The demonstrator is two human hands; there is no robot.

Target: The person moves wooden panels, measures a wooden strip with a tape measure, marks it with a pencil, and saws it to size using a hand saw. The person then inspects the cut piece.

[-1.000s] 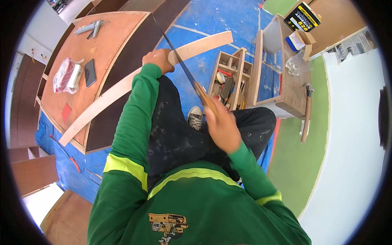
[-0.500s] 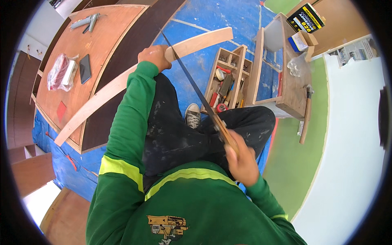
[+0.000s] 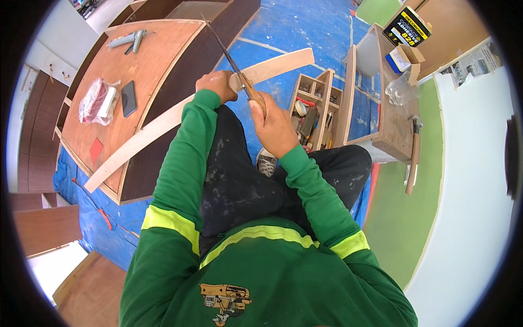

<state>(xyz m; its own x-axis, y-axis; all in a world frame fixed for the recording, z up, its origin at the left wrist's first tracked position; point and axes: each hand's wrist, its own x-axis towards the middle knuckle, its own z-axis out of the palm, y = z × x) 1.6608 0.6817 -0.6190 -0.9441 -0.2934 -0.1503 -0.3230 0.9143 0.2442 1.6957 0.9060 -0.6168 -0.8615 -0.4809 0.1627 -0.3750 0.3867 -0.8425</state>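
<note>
A long, pale, curved wooden strip (image 3: 283,64) runs slantwise from the dark-sided wooden cabinet's surface out over the blue floor sheet. My left hand (image 3: 217,86) grips it near its middle, above my left knee. In my right hand (image 3: 275,128) is a hand saw (image 3: 249,89), held by its wooden handle. Its thin dark blade points up and away, crossing the strip just right of my left hand. The handle end of the blade is at the strip; whether the teeth touch the wood I cannot tell.
On the reddish-brown panel (image 3: 147,73) at left lie a caulking gun (image 3: 126,41), a phone (image 3: 128,98) and a plastic-wrapped bundle (image 3: 99,102). A wooden toolbox (image 3: 326,103) stands beyond my right knee. A hammer (image 3: 414,155) hangs by the wooden box frame (image 3: 392,122).
My right hand has pushed the saw forward and up, from beside my right thigh to close by my left hand. The left hand keeps its grip on the strip.
</note>
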